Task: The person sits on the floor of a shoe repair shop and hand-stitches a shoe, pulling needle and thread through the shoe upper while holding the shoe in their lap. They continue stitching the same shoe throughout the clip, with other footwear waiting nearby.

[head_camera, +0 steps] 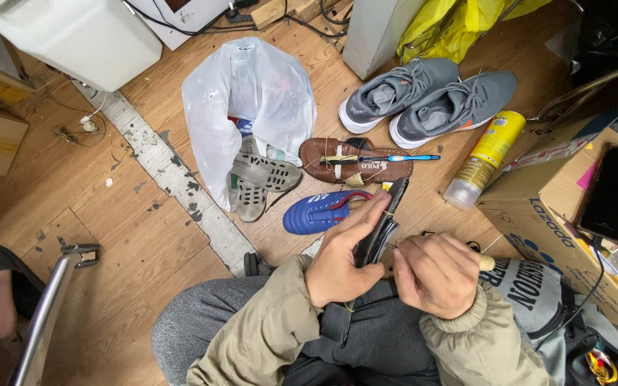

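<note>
My left hand [343, 257] grips a black shoe [384, 223] held on edge over my lap, fingers stretched along its side. My right hand [434, 273] is closed around a wooden-handled tool [486, 262] pressed against the shoe's sole edge. A thin yellowish thread hangs below my left hand. Just beyond the shoe lie a blue football boot [316, 211] and a brown sandal [352, 160] with a blue-handled tool [400, 158] resting on it.
A pair of grey trainers [430, 100], a yellow spray can [486, 156], a white plastic bag [248, 100] with grey insoles [259, 179], a cardboard box [552, 207] holding a black phone [615, 191], and a metal chair leg [48, 307] surround me on the wooden floor.
</note>
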